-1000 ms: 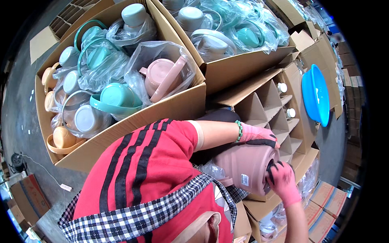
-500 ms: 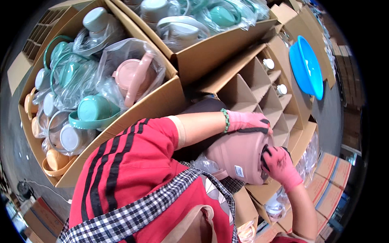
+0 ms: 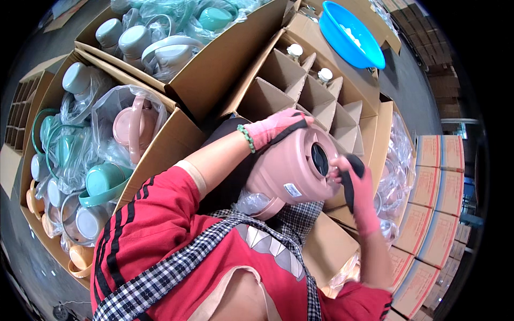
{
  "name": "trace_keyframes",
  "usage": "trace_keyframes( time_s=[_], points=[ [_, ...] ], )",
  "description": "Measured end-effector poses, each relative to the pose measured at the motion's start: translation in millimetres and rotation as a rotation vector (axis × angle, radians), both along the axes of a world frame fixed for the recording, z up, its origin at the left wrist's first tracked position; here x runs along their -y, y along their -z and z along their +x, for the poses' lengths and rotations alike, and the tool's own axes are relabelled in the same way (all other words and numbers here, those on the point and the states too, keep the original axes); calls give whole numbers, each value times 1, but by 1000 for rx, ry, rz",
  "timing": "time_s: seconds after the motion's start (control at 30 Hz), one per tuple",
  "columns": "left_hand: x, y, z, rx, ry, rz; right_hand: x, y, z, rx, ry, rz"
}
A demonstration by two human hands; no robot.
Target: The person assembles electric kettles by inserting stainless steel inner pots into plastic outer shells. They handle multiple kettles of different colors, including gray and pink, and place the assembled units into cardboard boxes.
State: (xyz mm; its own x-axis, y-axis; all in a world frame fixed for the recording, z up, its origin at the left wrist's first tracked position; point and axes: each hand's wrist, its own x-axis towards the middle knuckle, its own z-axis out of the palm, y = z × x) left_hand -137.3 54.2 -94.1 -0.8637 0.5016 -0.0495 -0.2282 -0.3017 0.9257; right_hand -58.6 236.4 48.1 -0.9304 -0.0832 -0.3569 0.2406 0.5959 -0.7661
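Observation:
A pink jug-like flask (image 3: 278, 163) lies tilted across my lap. Its round end, with a dark opening, faces up and right, and a small white label shows on its side. The flask's handle points down toward my apron, beside crumpled clear plastic. My left hand (image 3: 278, 130), in a pink glove with black fingertips, grips the flask's upper side. At the rim of the round end is my gloved right hand (image 3: 360, 187), its fingers curled. Whether a small piece sits between those fingertips is hidden.
At left, an open carton (image 3: 155, 160) holds plastic-wrapped pink, green, white and orange flasks; another (image 3: 214, 69) stands behind it. Ahead is a divided carton (image 3: 273, 93) with white-capped items. A blue basin (image 3: 334, 40) holds small white pieces. Stacked cartons (image 3: 423, 198) stand at right.
My view has shifted, with the boxes ahead now appearing lower and further left. My right hand has drawn back from inside the flask's round end to its rim, uncovering the dark opening.

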Motion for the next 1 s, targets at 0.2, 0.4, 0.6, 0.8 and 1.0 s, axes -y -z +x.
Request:
trace_keyframes(
  time_s=[0.2,0.4,0.6,0.8,1.0],
  points=[
    [-5,24,6,-165,-43,-246,4,88,136,288,195,-421],
    [14,-26,103,-540,-109,-483,27,121,137,298,154,-947],
    [64,-4,188,-520,456,-1004,-9,103,145,237,213,-1040],
    [212,-103,87,-152,-927,242,-20,79,143,18,316,-992],
    [200,-215,83,-879,-1177,286,11,82,129,189,288,-905]
  ],
)
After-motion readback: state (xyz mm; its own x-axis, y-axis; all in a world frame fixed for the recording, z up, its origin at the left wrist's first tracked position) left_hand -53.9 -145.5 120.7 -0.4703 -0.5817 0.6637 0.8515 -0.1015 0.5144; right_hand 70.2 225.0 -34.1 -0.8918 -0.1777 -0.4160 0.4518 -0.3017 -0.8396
